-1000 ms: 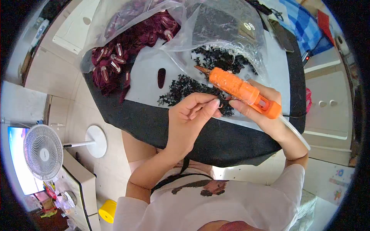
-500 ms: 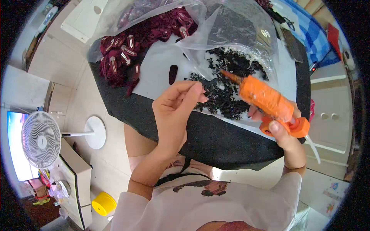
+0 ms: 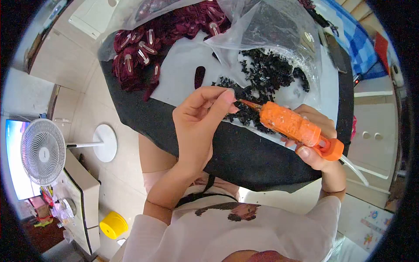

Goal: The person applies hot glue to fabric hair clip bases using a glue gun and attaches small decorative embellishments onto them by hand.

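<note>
My right hand [image 3: 316,126] is wrapped round an orange hot glue gun [image 3: 290,124], with a white glue stick [image 3: 354,170] poking out of its back. The gun's dark nozzle points left, right beside the fingertips of my left hand [image 3: 200,113]. Thumb and forefinger of that hand are pinched together on a small black piece, mostly hidden now. Below and behind the fingers lies a loose heap of small black pieces [image 3: 270,72] on a white sheet [image 3: 174,74]. A dark red velvety oval [image 3: 199,77] lies alone on the sheet.
Many dark red pieces with silver snap clips [image 3: 143,56] are heaped at the back left. Clear plastic bags [image 3: 279,30] cover the back of the black-covered table [image 3: 257,155]. A white fan [image 3: 43,150] and a yellow bucket [image 3: 113,225] stand on the left.
My right hand has brought the glue gun down and left, so its nozzle is now at my left fingertips. My left hand has stayed nearly in place, still pinched.
</note>
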`<move>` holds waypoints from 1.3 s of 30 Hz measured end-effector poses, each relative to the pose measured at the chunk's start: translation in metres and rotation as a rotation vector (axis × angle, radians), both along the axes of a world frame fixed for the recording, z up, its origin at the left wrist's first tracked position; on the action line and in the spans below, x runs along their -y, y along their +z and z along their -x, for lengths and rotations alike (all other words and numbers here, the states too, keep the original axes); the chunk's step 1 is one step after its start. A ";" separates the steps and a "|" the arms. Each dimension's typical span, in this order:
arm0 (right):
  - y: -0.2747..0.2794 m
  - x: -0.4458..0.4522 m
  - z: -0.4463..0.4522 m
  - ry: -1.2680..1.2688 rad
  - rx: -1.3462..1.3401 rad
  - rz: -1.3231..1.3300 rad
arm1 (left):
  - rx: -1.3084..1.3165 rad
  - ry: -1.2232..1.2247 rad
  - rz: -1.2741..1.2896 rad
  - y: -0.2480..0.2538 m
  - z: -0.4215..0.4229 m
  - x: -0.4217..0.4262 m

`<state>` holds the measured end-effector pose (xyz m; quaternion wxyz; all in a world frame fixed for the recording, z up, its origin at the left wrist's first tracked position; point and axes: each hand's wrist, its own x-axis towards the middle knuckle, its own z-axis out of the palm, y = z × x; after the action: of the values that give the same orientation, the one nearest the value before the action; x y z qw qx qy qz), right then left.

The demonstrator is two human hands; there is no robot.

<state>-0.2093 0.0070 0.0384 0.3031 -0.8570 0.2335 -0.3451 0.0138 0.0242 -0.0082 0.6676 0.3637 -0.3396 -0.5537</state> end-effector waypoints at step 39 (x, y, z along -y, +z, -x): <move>0.001 -0.009 -0.002 -0.143 0.049 -0.241 | 0.036 -0.010 0.021 -0.001 0.003 -0.002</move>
<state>-0.2068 0.0158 0.0395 0.3841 -0.7869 0.3262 -0.3562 0.0112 0.0266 -0.0088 0.6624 0.3649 -0.3590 -0.5469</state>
